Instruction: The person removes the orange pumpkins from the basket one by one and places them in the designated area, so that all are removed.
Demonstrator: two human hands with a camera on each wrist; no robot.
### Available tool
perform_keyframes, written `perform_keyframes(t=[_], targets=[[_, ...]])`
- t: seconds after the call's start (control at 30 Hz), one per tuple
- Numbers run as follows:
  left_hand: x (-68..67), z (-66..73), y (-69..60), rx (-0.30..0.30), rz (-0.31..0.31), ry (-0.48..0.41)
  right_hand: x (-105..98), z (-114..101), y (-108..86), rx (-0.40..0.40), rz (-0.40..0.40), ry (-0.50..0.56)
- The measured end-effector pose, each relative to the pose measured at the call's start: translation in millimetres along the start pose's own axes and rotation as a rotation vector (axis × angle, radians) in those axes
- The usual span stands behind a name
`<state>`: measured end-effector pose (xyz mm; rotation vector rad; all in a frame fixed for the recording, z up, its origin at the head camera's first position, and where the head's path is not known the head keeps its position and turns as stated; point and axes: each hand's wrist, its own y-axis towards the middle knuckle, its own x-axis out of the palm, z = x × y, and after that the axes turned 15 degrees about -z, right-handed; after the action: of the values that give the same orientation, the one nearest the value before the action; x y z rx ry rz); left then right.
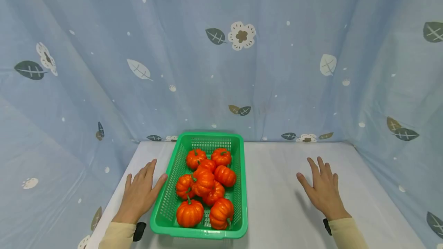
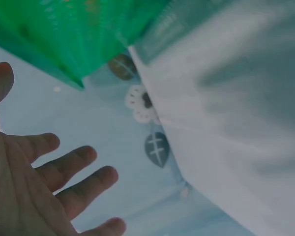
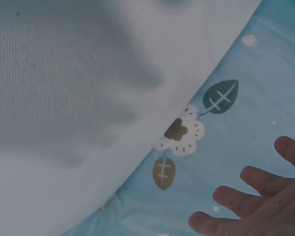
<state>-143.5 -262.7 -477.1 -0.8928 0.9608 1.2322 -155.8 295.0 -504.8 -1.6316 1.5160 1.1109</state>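
Several orange-red pumpkins (image 1: pixel 189 213) with green stems lie heaped in a green plastic basket (image 1: pixel 243 203), left of the middle of the white table. Beside the basket's left wall is my left hand (image 1: pixel 138 195), palm down with fingers spread and holding nothing; its thumb tip is close to the rim. The left wrist view shows the same hand (image 2: pixel 34 187) with part of the basket (image 2: pixel 64 44) above it. My right hand (image 1: pixel 325 193) is over the table's right part, fingers spread and holding nothing. Its spread fingers also show in the right wrist view (image 3: pixel 255 196).
The white table (image 1: pixel 273 187) ends at a blue curtain (image 1: pixel 277 68) with leaf and flower prints, which hangs behind it and along both sides. The basket's far end stands close to the back edge. Shadows fall on the tabletop beside the right hand.
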Motion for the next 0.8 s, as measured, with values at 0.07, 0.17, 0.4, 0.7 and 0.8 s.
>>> perform_keyframes(t=[0.07,0.17,0.4,0.7,0.8], targets=[[-3.2,4.6,-2.6,0.019,0.009,-0.027,-1,1,0.0,0.001,0.004,-0.001],[-7.5,11.4,-10.7,0.06,0.032,-0.057,-2,1,-0.6,0.003,-0.003,0.011],[-6.4,16.3,-49.5,0.088,0.035,-0.093,-4,0,1.7,-0.059,0.02,0.07],[8.1,12.6,-83.2,0.16,0.043,-0.048,-7,-7,10.5,-0.106,0.015,0.191],[13.7,13.4,-85.7,0.18,0.063,-0.038,-7,-14,13.9,-0.123,-0.008,0.223]])
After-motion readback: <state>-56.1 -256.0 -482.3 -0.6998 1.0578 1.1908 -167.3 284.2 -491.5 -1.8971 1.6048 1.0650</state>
